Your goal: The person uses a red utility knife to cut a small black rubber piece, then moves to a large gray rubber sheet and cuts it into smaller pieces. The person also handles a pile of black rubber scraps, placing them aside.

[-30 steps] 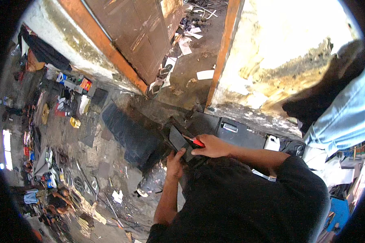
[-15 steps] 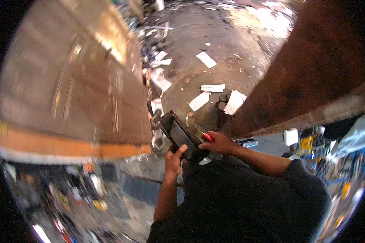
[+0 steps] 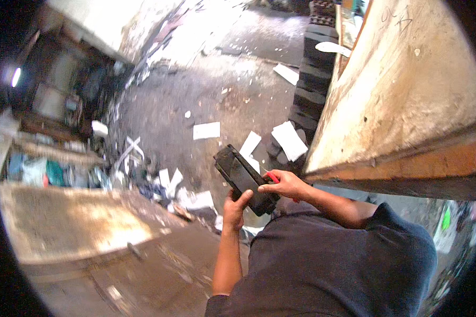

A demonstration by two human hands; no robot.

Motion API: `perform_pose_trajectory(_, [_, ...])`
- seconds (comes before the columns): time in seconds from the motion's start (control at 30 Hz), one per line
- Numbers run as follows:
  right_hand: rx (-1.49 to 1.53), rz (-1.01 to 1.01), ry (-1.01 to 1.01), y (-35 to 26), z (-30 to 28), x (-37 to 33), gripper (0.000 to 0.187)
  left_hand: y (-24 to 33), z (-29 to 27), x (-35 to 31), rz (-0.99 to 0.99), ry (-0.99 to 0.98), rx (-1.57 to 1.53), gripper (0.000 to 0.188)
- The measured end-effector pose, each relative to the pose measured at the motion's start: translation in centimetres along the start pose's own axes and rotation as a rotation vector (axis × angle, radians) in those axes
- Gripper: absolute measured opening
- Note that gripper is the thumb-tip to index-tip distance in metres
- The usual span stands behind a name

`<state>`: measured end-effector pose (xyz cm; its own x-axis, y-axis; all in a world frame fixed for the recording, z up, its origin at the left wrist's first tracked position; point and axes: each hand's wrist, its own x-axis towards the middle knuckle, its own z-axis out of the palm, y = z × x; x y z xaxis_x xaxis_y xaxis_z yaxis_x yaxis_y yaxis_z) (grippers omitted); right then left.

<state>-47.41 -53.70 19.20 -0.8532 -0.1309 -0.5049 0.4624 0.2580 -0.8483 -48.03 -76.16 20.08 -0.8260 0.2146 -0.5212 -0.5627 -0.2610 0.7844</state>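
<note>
A long black rectangular case (image 3: 242, 174) with a raised rim is held at a slant in front of my body. My left hand (image 3: 234, 211) grips its near left side, with the thumb resting on top. My right hand (image 3: 284, 186) is closed around a screwdriver with a red handle (image 3: 272, 177), and its thumb presses on the case's right edge. A thin shaft seems to point from the handle toward the case, though its tip is hard to make out. The fingers beneath the case are hidden.
White paper sheets (image 3: 206, 130) litter the dark, dirty floor (image 3: 169, 111). A tall stained panel (image 3: 402, 100) stands close on my right, a brown board (image 3: 148, 269) at lower left. Crumpled rags and papers (image 3: 166, 190) lie beyond that board. Dark-striped material (image 3: 308, 79) runs beside the panel.
My view has swung left, so more floor and the left-hand clutter show. Both hands still hold the case and the screwdriver; the handle sits closer against the case's edge.
</note>
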Motion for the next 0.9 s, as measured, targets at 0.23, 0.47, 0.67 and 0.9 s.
perform_pose_trajectory(0.23, [0.069,0.009,0.166,-5.3,-1.5,11.4,0.078,9.5,-2.5,14.1,-0.141,-0.259,0.199,0.051])
perform_pose_trajectory(0.47, [0.238,-0.049,0.221,-11.0,-2.7,23.4,0.088,18.5,-3.8,28.0,-0.141,-0.506,0.349,0.056])
perform_pose_trajectory(0.67, [0.584,-0.03,0.405,-13.6,-4.1,34.9,0.081,26.1,-1.4,42.1,-0.268,-0.586,0.524,0.056])
perform_pose_trajectory(0.9, [0.863,-0.078,0.563,-19.3,-11.4,41.1,0.073,30.9,6.0,56.4,-0.413,-0.815,0.724,0.063])
